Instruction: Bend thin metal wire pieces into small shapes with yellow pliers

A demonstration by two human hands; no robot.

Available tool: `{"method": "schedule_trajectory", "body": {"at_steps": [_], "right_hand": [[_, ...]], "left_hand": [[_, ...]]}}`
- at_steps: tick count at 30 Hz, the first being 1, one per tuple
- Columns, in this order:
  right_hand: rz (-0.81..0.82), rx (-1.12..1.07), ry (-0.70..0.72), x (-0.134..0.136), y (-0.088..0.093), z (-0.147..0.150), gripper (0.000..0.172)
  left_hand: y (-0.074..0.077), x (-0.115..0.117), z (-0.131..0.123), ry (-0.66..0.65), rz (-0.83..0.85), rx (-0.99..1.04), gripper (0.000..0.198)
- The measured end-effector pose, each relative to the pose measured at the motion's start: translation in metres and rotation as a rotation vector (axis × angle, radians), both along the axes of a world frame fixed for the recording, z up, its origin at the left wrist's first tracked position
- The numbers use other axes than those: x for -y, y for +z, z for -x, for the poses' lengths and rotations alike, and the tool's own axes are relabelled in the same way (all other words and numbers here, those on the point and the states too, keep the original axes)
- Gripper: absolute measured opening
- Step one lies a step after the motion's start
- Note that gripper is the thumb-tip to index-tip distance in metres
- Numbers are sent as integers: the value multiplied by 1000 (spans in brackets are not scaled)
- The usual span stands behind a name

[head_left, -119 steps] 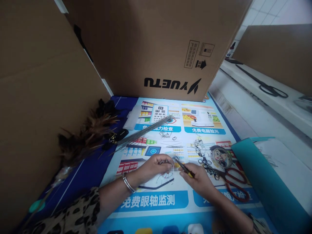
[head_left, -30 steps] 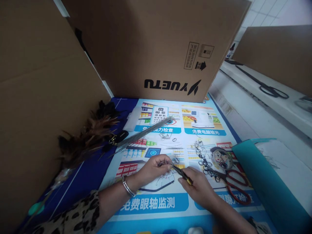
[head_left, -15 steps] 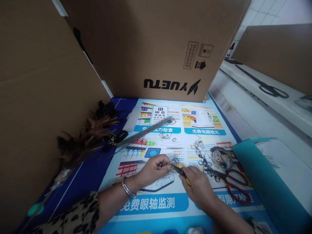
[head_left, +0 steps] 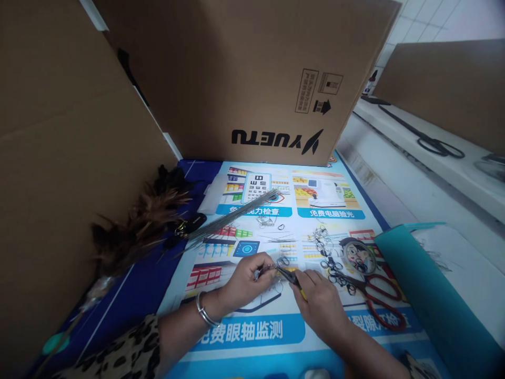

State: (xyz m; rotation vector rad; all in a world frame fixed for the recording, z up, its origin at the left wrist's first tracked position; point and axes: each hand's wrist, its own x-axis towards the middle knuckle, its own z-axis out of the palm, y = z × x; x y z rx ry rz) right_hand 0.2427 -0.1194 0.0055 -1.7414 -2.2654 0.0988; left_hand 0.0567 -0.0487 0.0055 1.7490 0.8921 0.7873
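My left hand (head_left: pixel 251 280), with a silver bangle at its wrist, pinches a small wire piece at the lower middle of the view. The piece is mostly hidden by the fingers. My right hand (head_left: pixel 320 301) is closed round pliers (head_left: pixel 291 276) with black and yellow handles, and their tips meet the wire at my left fingertips. A wire loop (head_left: pixel 283 261) lies just beyond the tips. Farther off, a bundle of thin straight wires (head_left: pixel 236 214) rests slantwise on the printed sheet (head_left: pixel 294 355). Small dark rings (head_left: pixel 338 273) are scattered right of my right hand.
Red-handled scissors (head_left: pixel 384 295) and a round roll (head_left: pixel 359 257) lie at the right, beside a teal box (head_left: pixel 437 295). Brown feathers (head_left: pixel 138 223) stand at the left. Cardboard (head_left: pixel 236 79) rises behind. Black scissors (head_left: pixel 437 146) rest on a white ledge (head_left: pixel 469 168).
Both hands stay nearly in place, with only a slight shift of the left fingers and the wire piece. The view has moved very slightly.
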Motion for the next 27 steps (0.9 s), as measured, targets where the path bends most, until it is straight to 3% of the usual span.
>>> {"method": "schedule_trajectory", "body": {"at_steps": [7, 18, 27], "right_hand": [[37, -46, 14, -3, -4, -2, 24], [243, -331, 11, -7, 3, -2, 19], [276, -370, 3, -8, 4, -4, 18]], "left_hand": [[-1, 0, 1, 2, 49, 36, 9], [1, 1, 0, -43, 249, 172, 14], [0, -1, 1, -74, 356, 222, 15]]}}
